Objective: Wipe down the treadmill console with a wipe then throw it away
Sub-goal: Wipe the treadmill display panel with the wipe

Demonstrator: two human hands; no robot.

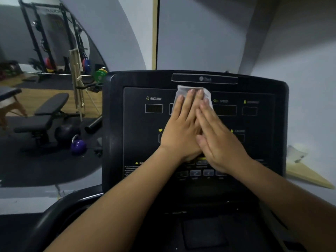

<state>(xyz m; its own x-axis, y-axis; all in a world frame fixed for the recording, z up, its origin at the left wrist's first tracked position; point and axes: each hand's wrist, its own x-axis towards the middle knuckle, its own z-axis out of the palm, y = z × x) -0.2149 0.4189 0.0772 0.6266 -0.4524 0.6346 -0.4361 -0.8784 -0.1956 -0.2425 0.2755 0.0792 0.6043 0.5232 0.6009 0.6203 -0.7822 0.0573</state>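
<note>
The black treadmill console (138,124) fills the middle of the head view, with labelled display windows and a row of buttons near its lower edge. A white wipe (181,91) lies flat on the upper middle of the panel. My left hand (181,128) presses on the wipe with its fingers straight and together. My right hand (218,140) lies flat beside it, overlapping the left hand's edge, fingertips on the wipe's right part. Most of the wipe is hidden under both hands.
A large wall mirror at the left reflects a weight bench (43,117), a purple kettlebell (78,145), a black ball and a squat rack (52,37). A grey wall stands behind the console. A beige ledge (307,175) juts out at the right.
</note>
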